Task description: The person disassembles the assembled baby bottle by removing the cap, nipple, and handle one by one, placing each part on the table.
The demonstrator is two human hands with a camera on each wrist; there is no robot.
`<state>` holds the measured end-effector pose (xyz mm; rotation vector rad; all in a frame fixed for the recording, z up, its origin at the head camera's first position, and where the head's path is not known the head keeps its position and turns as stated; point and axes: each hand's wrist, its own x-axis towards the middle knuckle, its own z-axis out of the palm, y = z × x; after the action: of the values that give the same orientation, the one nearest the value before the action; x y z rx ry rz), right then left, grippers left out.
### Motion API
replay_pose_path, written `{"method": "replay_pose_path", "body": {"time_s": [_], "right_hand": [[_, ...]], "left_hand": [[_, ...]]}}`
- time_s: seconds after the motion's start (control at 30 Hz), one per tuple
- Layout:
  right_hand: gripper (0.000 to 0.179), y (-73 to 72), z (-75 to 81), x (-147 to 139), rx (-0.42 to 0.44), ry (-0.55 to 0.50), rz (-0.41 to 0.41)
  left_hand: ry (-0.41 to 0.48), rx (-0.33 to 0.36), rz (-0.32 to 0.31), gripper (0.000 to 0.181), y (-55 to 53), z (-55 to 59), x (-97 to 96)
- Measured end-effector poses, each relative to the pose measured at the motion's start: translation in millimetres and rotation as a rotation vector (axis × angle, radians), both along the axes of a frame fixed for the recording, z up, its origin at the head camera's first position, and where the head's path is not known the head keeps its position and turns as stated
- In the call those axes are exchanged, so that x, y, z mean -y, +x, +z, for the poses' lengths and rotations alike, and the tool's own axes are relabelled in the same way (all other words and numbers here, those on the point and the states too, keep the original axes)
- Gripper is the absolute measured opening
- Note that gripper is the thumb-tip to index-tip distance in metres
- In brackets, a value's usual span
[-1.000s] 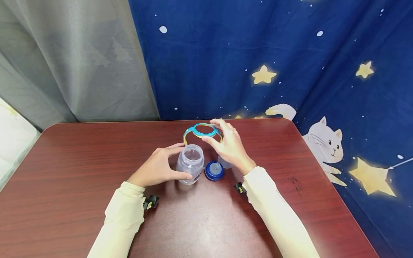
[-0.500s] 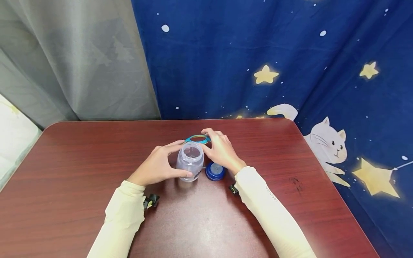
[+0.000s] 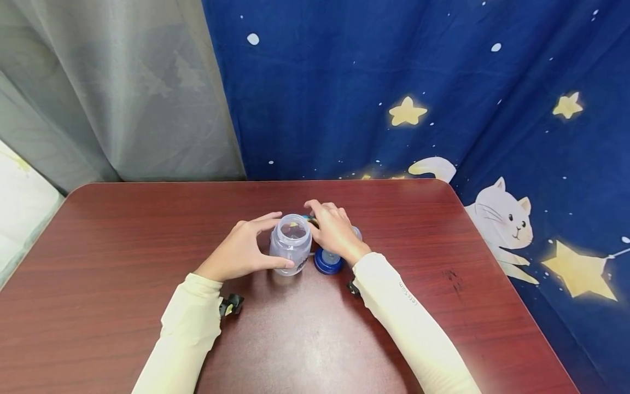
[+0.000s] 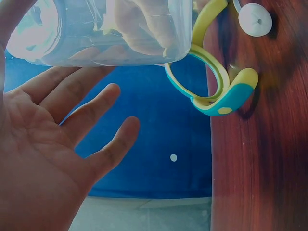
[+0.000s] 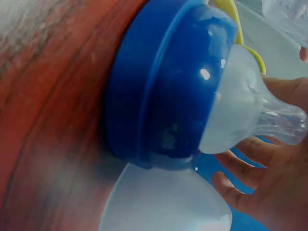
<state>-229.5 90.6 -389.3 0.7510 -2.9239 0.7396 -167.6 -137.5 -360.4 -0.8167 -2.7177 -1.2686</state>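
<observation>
A translucent baby bottle with an uncapped mouth stands upright in my left hand, gripped between thumb and fingers. Behind it, my right hand holds a teal and yellow handle ring, mostly hidden by the bottle and fingers in the head view. In the left wrist view the handle ring lies right at the base of the bottle. Under my right wrist, a blue collar with a clear nipple sits on the table, nipple up.
A translucent cap stands behind the collar, partly covered by my right hand; the right wrist view shows the cap beside it. A small white straw weight appears near the ring. The table's far edge meets the curtains.
My right hand has brought the handle ring down and toward the bottle's base, from above and behind it. My left hand keeps its grip on the bottle, almost still.
</observation>
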Motion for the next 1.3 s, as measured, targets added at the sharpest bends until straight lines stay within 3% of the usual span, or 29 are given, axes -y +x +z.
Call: {"method": "replay_pose_path", "body": {"time_s": [0.2,0.47,0.83,1.03,1.3], "right_hand": [[0.037,1.7,2.8,-0.1,-0.036,-0.007,0.003],[0.030,15.0,14.0,-18.0,-0.132,-0.132,-0.032],[0.029,53.5,24.0,-43.7,-0.171,-0.361,0.145],[0.041,71.5,23.3,-43.7,-0.180,-0.300,0.243],[0.045,81.2,21.4,-44.4,-0.237,-0.237,0.274]], "left_hand": [[0.000,0.002,-0.002,0.079,-1.0,-0.6,0.6],[-0.006,0.011,0.012,0.081,-1.9,-8.1,-4.9],[0.035,0.067,-0.074,0.076,-0.9,-17.5,-11.1],[-0.012,0.077,-0.107,0.077,4.2,-19.5,-11.1],[-0.091,0.045,-0.100,0.079,14.1,-19.5,-14.7]]}}
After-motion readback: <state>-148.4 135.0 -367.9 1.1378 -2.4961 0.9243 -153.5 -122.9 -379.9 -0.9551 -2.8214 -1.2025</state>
